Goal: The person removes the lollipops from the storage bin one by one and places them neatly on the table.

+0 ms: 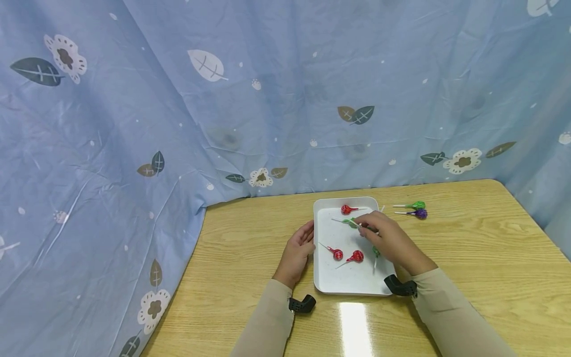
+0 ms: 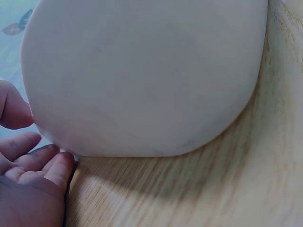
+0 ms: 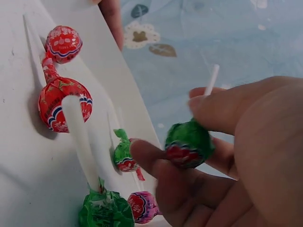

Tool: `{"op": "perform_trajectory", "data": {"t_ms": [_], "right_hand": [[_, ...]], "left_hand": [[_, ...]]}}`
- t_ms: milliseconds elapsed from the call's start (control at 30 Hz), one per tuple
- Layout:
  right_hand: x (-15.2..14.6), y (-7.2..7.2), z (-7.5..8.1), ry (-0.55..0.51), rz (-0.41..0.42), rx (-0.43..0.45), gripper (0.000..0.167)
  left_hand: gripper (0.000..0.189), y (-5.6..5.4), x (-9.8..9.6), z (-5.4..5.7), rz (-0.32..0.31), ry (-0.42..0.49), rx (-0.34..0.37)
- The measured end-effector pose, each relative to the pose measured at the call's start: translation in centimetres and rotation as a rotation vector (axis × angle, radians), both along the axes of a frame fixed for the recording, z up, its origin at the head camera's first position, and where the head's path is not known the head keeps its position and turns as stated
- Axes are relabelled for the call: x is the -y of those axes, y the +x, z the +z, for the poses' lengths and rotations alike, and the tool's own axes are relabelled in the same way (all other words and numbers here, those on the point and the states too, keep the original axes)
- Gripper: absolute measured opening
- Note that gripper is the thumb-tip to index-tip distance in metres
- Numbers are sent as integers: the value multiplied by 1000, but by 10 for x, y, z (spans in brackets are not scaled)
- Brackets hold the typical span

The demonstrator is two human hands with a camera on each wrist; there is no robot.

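My right hand (image 1: 390, 240) is over the right part of a white tray (image 1: 330, 282) and pinches a green-wrapped lollipop (image 3: 189, 143) between thumb and fingers. Its white stick points up in the right wrist view. At the tray's left wall is my left hand (image 1: 294, 254), thumb at the rim and fingers against the outside. Inside the tray lie red lollipops (image 1: 358, 256), one of them a red lollipop (image 1: 346, 209) near the far wall. A green lollipop (image 3: 106, 210), another green lollipop (image 3: 124, 156) and a pink-purple lollipop (image 3: 142, 206) also lie in it.
To the right of the tray, a green lollipop (image 1: 418, 205) and a purple lollipop (image 1: 420, 213) lie side by side on the wooden table (image 1: 250, 238). A blue patterned curtain (image 1: 285, 99) hangs behind the table and along its left side.
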State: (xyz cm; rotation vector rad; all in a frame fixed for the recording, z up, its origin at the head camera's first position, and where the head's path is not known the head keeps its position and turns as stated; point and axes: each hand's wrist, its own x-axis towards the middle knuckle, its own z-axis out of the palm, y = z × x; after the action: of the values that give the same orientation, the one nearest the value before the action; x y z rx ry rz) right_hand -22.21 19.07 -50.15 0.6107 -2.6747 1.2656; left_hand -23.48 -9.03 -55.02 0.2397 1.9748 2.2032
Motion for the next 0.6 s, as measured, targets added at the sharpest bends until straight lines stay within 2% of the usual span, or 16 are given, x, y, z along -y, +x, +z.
{"op": "perform_trajectory", "data": {"t_ms": [133, 367, 600], "right_hand": [[1, 0, 2, -30, -19, 26, 26], [1, 0, 5, -94, -106, 85, 14], [-7, 0, 3, -222, -149, 107, 13]], "left_hand": [[75, 0, 0, 0, -1, -2, -3], [74, 0, -1, -1, -5, 9, -14], [75, 0, -1, 0, -3, 29, -1]]}}
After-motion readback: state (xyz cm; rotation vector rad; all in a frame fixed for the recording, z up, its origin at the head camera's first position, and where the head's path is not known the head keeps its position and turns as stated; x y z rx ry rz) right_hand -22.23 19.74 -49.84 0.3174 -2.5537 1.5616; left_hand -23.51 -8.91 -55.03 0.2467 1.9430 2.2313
